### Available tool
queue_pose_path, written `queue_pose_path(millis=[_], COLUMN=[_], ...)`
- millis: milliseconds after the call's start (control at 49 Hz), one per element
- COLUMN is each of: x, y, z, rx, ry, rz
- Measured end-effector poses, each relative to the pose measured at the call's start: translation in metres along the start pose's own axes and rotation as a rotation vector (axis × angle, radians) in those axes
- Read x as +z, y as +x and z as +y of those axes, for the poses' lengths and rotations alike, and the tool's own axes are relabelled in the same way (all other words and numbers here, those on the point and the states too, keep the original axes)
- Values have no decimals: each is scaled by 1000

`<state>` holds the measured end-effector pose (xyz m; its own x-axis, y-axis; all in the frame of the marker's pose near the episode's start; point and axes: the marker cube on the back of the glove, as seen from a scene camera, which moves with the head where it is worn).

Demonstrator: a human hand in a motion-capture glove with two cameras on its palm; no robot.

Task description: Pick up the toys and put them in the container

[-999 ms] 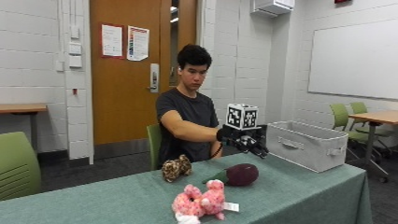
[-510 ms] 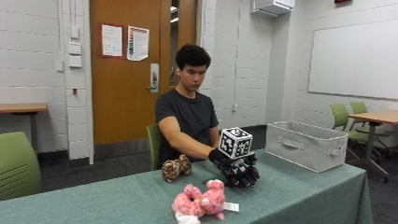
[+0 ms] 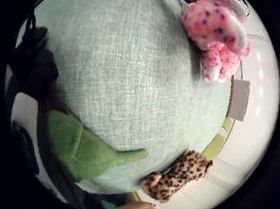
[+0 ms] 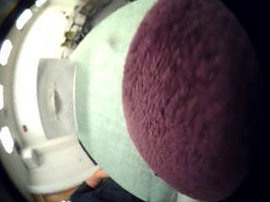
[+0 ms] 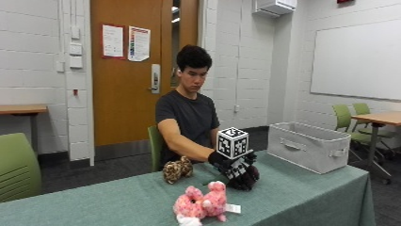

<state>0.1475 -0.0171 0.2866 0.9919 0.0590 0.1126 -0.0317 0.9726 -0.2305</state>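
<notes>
A maroon plush toy (image 5: 249, 181) with a green leaf (image 3: 84, 146) lies on the green table (image 5: 300, 197), right of the middle. My gloved right hand (image 5: 236, 168) sits on top of it, fingers curled down over it. The toy fills the thumb side palm view (image 4: 191, 94). A pink spotted plush (image 5: 200, 205) lies near the front edge, and a leopard-print plush (image 5: 177, 169) sits further back on the left. Both show on the cloth in the little finger side view, pink (image 3: 215, 31) and leopard (image 3: 175, 176). The grey fabric container (image 5: 307, 147) stands at the table's right end.
The person sits behind the table on a green chair (image 5: 153, 146). The container (image 4: 54, 100) is an arm's reach to the right of the hand. Bare tablecloth (image 3: 127, 75) lies between the toys. Another green chair (image 5: 15, 165) stands at the left.
A second ago the hand hung in the air near the container and the maroon toy lay uncovered. The hand came down and left onto the toy and now covers it.
</notes>
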Motion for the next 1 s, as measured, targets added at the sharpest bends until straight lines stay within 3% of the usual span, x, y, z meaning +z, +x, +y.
queue_pose_path(millis=[204,571,714,999], x=[-7,-36,-81,-214], y=[-9,-1,-18,-103], z=[2,-15,-14,-13], rx=[-58,-16,-41,-135], ry=[182,74,69,258], rz=[169,19,33,-10])
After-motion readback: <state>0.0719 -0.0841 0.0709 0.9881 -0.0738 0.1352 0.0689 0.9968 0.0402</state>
